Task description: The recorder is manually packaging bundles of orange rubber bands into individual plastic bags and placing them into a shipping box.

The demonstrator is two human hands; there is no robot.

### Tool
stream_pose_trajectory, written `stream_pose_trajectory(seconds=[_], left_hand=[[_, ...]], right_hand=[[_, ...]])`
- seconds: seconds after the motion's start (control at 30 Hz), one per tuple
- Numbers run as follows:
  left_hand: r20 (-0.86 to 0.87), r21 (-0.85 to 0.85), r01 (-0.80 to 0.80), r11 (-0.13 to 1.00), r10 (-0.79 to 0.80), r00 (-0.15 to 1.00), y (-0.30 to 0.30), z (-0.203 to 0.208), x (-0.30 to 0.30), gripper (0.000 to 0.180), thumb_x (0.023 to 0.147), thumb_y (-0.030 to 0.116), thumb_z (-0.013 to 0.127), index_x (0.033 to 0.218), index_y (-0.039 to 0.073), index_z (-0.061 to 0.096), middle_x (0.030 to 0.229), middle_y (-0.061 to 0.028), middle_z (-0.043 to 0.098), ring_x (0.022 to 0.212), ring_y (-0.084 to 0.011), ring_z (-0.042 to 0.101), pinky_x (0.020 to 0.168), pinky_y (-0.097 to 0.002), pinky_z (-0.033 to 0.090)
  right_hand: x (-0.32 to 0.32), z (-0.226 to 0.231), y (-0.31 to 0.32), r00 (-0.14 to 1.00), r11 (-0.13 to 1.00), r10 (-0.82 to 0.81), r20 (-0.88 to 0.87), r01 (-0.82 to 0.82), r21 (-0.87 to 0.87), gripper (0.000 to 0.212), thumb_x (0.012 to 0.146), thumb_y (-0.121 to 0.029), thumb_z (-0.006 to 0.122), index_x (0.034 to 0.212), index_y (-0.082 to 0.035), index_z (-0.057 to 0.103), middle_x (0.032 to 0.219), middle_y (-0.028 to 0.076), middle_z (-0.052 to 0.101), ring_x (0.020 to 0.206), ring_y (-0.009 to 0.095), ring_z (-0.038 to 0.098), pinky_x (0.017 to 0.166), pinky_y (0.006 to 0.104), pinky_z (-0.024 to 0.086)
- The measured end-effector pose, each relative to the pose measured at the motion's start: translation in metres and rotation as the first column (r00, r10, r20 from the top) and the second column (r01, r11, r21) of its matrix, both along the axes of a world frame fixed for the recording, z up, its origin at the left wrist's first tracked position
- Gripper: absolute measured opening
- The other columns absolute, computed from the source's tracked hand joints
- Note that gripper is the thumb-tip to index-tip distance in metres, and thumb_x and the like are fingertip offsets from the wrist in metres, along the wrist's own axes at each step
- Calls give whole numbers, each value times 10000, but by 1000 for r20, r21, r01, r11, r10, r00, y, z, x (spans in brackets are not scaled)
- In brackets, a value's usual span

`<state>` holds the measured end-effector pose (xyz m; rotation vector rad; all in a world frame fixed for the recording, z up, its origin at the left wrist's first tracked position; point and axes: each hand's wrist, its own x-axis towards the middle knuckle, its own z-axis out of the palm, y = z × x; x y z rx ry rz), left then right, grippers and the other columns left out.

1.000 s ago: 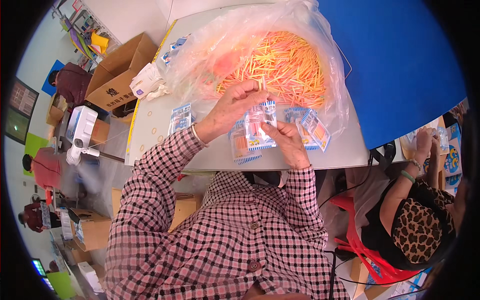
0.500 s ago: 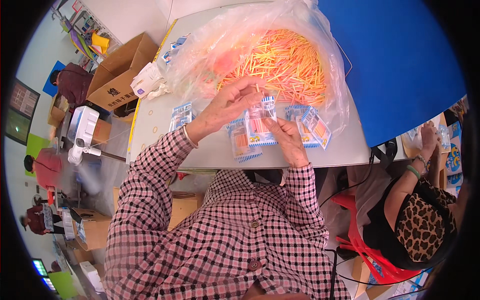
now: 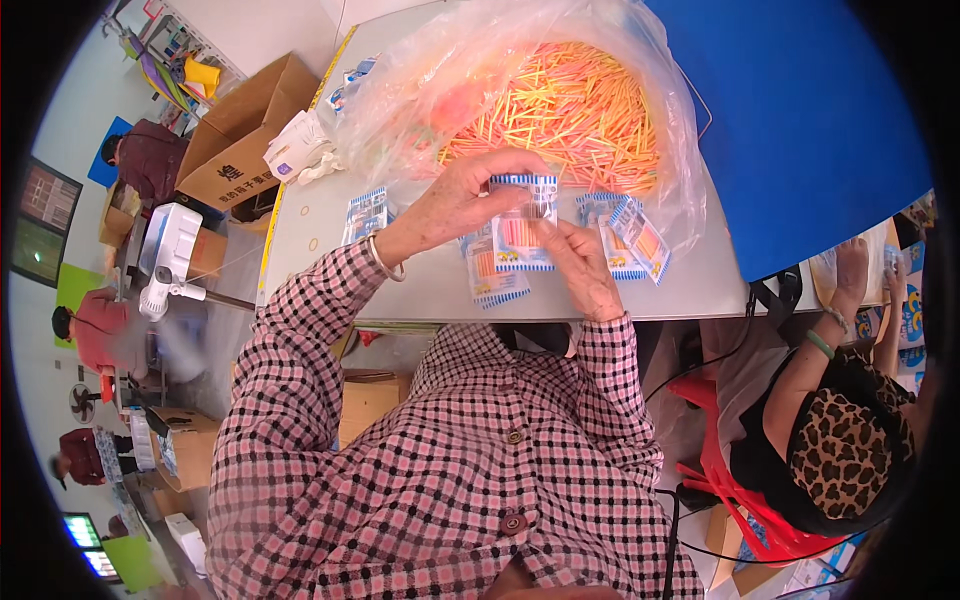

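Between my two hands is a small clear packet (image 3: 514, 256) with blue-and-white striped ends and several pink and orange sticks inside. My left hand (image 3: 462, 208) pinches it near the upper end. The thumb and fingers of my right hand (image 3: 583, 268) grip its right side. Beneath it, partly hidden, a similar filled packet (image 3: 498, 288) lies on the table. Two more, a tilted packet (image 3: 641, 243) and the packet under it (image 3: 606, 212), rest right of my right hand. Beyond my hands, thin yellow and pink sticks (image 3: 575, 115) fill an opened clear plastic bag (image 3: 395, 105).
Blue-and-white packets (image 3: 366, 214) lie left of my left forearm on the white table (image 3: 315, 225). A white tissue pack (image 3: 298, 148) and a cardboard box (image 3: 245, 130) stand farther left. A blue panel (image 3: 800, 120) borders the right; a co-worker's arm (image 3: 805, 365) is beyond it.
The stick my left fingers held at the packet's mouth no longer shows between them. That hand has shifted onto the packet's upper end, and the packet has risen slightly in view.
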<state>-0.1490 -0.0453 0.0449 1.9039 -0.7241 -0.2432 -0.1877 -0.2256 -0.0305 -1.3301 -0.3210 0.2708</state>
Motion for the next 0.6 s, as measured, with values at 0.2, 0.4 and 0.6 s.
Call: stream_pose_trajectory(seconds=[0.2,0.4,0.6], left_hand=[[-114,-130,-22,991,7,993,5,-11,-2,323,849,43,582,1164,38,508,1070,-41,573,994,-101,535,841,-248,446],[-38,-6,-81,997,81,996,18,-19,-6,324,836,50,600,1147,38,510,1104,-38,553,1000,-95,527,840,-238,436],[373,202,-181,963,95,923,34,-63,-22,342,812,92,631,1130,30,523,1113,-82,561,1027,-187,530,884,-306,419]], right_hand=[[2,-7,2,998,999,31,47,-30,-36,285,913,-221,542,1061,14,611,880,6,638,785,49,537,711,221,447],[4,-9,8,996,987,38,79,-26,-158,293,863,-219,608,1029,22,606,838,60,655,744,112,577,688,248,452],[6,-22,15,924,875,-116,365,269,-402,346,792,-163,687,1060,19,565,851,31,594,696,90,522,622,242,455]])
